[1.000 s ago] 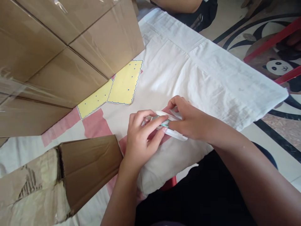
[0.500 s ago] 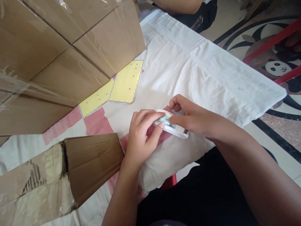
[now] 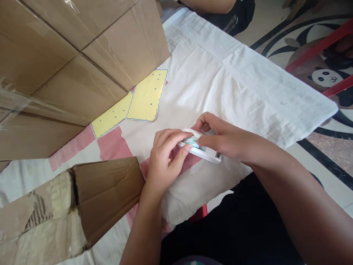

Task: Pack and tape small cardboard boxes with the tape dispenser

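A flat white case [image 3: 211,155] with rounded ends lies on the cloth close to the table's front edge. In its recess is a small white sachet [image 3: 192,141] with green print. My left hand [image 3: 168,152] grips the case's left end, thumb at the near side and fingers over the far side. My right hand [image 3: 217,136] reaches in from the right with its thumb pressed on the sachet's right end. The right fingers curl at the far side, and their tips are partly hidden. A small dark slot shows at the case's right end.
Stacked taped cardboard boxes [image 3: 110,55] fill the back left. Yellow scalloped cards [image 3: 147,95] lie against them. A torn cardboard box [image 3: 107,195] stands left of my left arm. White cloth [image 3: 209,81] covers the table. Another person's arm [image 3: 212,4] appears at the top.
Both hands keep the same hold on the case and sachet, with only a tiny shift of the fingers. The view has moved slightly.
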The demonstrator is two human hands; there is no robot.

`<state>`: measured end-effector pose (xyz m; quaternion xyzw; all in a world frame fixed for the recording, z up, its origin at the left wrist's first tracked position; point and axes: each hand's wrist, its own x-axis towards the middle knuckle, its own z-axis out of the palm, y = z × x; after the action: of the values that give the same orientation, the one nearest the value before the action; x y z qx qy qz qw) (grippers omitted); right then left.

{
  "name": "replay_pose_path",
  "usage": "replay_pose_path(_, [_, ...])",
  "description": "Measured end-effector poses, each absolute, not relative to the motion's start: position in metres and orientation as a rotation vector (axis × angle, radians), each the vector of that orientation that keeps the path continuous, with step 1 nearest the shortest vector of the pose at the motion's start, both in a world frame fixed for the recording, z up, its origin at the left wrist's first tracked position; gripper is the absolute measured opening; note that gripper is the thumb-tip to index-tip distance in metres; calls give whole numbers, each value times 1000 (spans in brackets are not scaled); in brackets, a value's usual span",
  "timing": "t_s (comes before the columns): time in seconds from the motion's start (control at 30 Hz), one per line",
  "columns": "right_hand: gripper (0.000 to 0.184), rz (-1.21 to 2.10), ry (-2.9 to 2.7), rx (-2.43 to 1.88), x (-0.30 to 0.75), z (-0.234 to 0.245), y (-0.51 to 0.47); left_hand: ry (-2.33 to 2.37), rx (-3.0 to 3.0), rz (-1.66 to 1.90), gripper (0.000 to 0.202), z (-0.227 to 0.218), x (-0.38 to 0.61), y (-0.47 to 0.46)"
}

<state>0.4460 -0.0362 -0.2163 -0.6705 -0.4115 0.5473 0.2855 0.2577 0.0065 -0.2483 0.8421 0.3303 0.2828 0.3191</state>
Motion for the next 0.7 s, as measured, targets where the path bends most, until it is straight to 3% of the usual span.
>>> replay_pose_path(0.33, [6,1502,-1163,-1754,449,-217,-34,851,2100,758,18,-253,257,9])
replay_pose_path(0.7, [13,1429,-1224,-1733,449,-227,-39,850,2046,759,18,-256,258,9])
